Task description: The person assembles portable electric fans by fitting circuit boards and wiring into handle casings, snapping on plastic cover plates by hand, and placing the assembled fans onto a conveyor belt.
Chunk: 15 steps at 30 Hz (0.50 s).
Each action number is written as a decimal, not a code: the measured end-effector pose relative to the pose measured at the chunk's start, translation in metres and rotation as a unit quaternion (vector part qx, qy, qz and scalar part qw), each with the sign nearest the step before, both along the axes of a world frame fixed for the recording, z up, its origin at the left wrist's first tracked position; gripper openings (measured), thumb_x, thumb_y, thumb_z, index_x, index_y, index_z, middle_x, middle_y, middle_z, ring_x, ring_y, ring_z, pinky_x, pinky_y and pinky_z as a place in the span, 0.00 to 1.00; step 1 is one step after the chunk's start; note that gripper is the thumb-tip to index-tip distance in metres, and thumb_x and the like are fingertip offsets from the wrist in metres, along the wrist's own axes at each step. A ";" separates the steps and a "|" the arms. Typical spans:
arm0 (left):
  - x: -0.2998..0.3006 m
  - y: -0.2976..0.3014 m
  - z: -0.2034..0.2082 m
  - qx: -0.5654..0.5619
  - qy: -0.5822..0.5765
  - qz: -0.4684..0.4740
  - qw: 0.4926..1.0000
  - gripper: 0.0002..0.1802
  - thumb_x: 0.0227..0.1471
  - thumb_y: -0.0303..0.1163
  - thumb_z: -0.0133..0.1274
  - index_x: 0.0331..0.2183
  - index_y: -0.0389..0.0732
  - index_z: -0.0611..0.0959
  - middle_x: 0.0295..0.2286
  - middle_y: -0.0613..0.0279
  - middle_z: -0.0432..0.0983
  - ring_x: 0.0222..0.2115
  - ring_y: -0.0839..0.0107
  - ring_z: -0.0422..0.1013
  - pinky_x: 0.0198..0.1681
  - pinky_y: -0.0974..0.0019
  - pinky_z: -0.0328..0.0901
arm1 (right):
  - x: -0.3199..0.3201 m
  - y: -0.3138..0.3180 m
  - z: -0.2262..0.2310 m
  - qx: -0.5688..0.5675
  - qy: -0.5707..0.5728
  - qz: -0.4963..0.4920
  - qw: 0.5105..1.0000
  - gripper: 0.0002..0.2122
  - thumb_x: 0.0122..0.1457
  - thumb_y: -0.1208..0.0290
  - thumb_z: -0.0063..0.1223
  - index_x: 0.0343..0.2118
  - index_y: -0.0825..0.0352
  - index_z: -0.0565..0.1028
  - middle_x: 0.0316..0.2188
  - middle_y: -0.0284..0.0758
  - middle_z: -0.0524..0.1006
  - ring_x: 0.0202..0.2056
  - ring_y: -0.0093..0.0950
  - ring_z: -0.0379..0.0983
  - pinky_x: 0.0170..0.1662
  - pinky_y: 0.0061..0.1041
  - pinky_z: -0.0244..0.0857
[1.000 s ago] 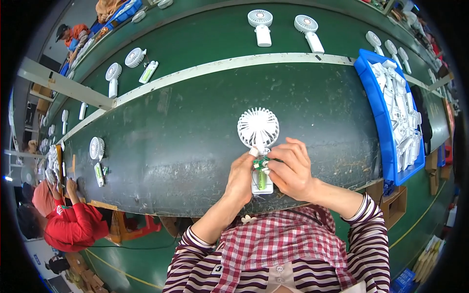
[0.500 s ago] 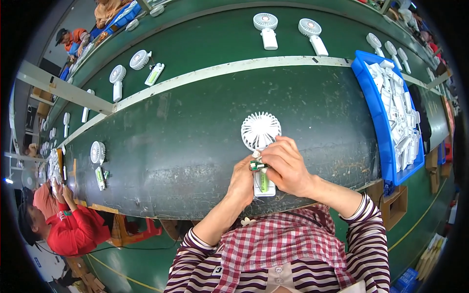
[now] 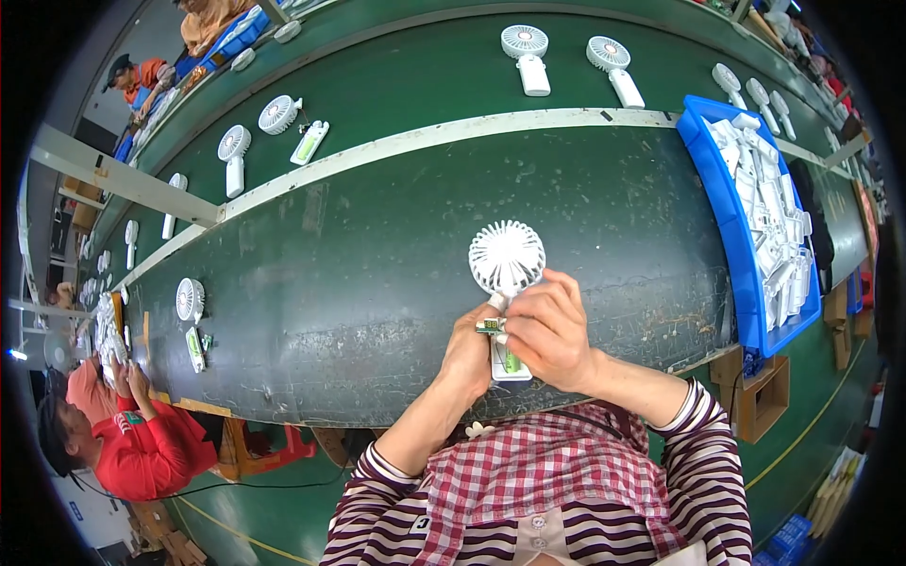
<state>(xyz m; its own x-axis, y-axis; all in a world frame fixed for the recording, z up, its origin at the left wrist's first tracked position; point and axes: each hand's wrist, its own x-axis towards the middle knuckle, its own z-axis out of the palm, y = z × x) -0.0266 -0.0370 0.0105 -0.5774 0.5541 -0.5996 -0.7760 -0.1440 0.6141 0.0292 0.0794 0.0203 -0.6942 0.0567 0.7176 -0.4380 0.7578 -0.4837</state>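
Observation:
In front of me lies a white handheld fan (image 3: 507, 257), its round slatted head pointing away from me. Its handle half (image 3: 511, 369) is uncovered, and a green battery (image 3: 511, 358) shows in it. My left hand (image 3: 466, 356) is closed around the left side of the handle near the neck. A small green circuit board (image 3: 490, 325) sticks up between my hands. My right hand (image 3: 550, 330) is bent over the neck and board, thumb and fingers pinched together; what they grip is hidden behind them.
A blue bin (image 3: 746, 255) of white plastic casings stands at right. Another uncovered fan (image 3: 191, 299) lies left on the dark worktop (image 3: 377, 255). Beyond a pale rail (image 3: 434, 141), several fans rest on a green belt (image 3: 406, 85). A co-worker in red (image 3: 142, 453) sits at left.
The circuit board has shifted slightly left and turned between my hands. My right hand has moved a little toward me over the handle. Fans on the far belt have moved right.

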 end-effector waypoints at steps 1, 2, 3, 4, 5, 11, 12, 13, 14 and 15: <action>-0.001 -0.001 -0.004 0.013 -0.001 0.014 1.000 0.15 0.56 0.32 0.34 0.39 0.33 0.71 0.34 0.57 0.71 0.34 0.72 0.70 0.36 0.68 0.67 | 0.004 0.000 0.000 0.024 0.001 -0.007 1.000 0.08 0.33 0.77 0.57 0.21 0.66 0.72 0.26 0.31 0.72 0.32 0.29 0.69 0.47 0.40 0.54; -0.002 -0.003 -0.006 0.025 -0.001 0.029 0.999 0.16 0.56 0.33 0.36 0.39 0.33 0.72 0.33 0.57 0.71 0.34 0.71 0.70 0.36 0.68 0.66 | 0.007 -0.001 0.000 0.048 0.001 -0.015 0.999 0.08 0.31 0.78 0.57 0.20 0.66 0.72 0.26 0.32 0.72 0.31 0.30 0.69 0.47 0.42 0.54; -0.003 -0.004 -0.006 0.025 -0.001 0.029 0.999 0.16 0.56 0.33 0.36 0.39 0.33 0.72 0.33 0.57 0.71 0.34 0.71 0.70 0.36 0.68 0.66 | 0.009 -0.002 0.000 0.048 0.001 -0.014 0.999 0.08 0.31 0.78 0.57 0.20 0.66 0.72 0.26 0.32 0.72 0.31 0.30 0.69 0.47 0.42 0.54; -0.005 -0.004 -0.006 0.032 0.007 0.031 0.999 0.16 0.55 0.35 0.38 0.40 0.34 0.72 0.34 0.58 0.72 0.34 0.71 0.70 0.37 0.67 0.66 | 0.011 -0.003 -0.001 0.063 0.007 -0.021 0.998 0.09 0.31 0.78 0.57 0.20 0.67 0.72 0.26 0.33 0.72 0.31 0.30 0.69 0.48 0.43 0.53; -0.006 -0.003 -0.004 0.039 0.014 0.033 0.999 0.17 0.55 0.37 0.40 0.40 0.34 0.73 0.34 0.58 0.72 0.35 0.71 0.70 0.37 0.66 0.65 | 0.013 -0.004 -0.002 0.078 0.012 -0.028 0.996 0.09 0.31 0.78 0.57 0.20 0.67 0.72 0.26 0.33 0.73 0.31 0.30 0.70 0.48 0.43 0.53; -0.005 -0.002 0.004 0.025 0.041 0.032 0.998 0.19 0.53 0.40 0.43 0.40 0.34 0.73 0.36 0.56 0.73 0.37 0.69 0.70 0.39 0.66 0.65 | 0.019 -0.004 -0.007 0.046 -0.002 -0.058 0.997 0.09 0.31 0.80 0.57 0.21 0.65 0.72 0.28 0.33 0.74 0.35 0.31 0.70 0.51 0.46 0.50; -0.005 -0.002 0.004 0.033 0.048 0.036 0.998 0.20 0.53 0.40 0.43 0.40 0.34 0.73 0.36 0.55 0.73 0.37 0.68 0.70 0.40 0.66 0.65 | 0.019 -0.003 -0.009 0.046 0.001 -0.051 0.998 0.09 0.31 0.79 0.57 0.21 0.65 0.72 0.29 0.34 0.75 0.36 0.32 0.70 0.52 0.47 0.49; -0.004 -0.002 0.004 0.033 0.048 0.036 0.998 0.20 0.53 0.40 0.43 0.40 0.34 0.73 0.36 0.55 0.73 0.37 0.68 0.70 0.40 0.66 0.65 | 0.020 -0.003 -0.012 0.046 0.002 -0.051 0.998 0.09 0.31 0.79 0.57 0.21 0.65 0.72 0.29 0.34 0.75 0.36 0.32 0.70 0.52 0.47 0.49; -0.004 -0.002 0.004 0.031 0.058 0.037 0.997 0.19 0.53 0.40 0.43 0.40 0.34 0.73 0.36 0.55 0.73 0.37 0.68 0.70 0.40 0.66 0.65 | 0.020 -0.002 -0.014 0.047 0.003 -0.044 0.998 0.09 0.31 0.79 0.57 0.20 0.65 0.72 0.30 0.33 0.75 0.36 0.32 0.70 0.53 0.47 0.47; -0.003 -0.003 0.004 0.029 0.068 0.037 0.997 0.19 0.53 0.40 0.43 0.40 0.34 0.72 0.36 0.55 0.73 0.37 0.67 0.70 0.40 0.66 0.65 | 0.021 -0.002 -0.014 0.049 0.004 -0.038 0.998 0.09 0.31 0.79 0.57 0.20 0.64 0.72 0.31 0.33 0.75 0.37 0.33 0.70 0.54 0.48 0.46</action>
<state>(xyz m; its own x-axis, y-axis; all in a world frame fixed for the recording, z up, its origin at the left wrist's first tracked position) -0.0298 -0.0397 0.0144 -0.6920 0.5385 -0.4807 -0.6717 -0.2365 0.7021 0.0498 0.0774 0.0060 -0.6841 0.0382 0.7284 -0.3818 0.8321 -0.4023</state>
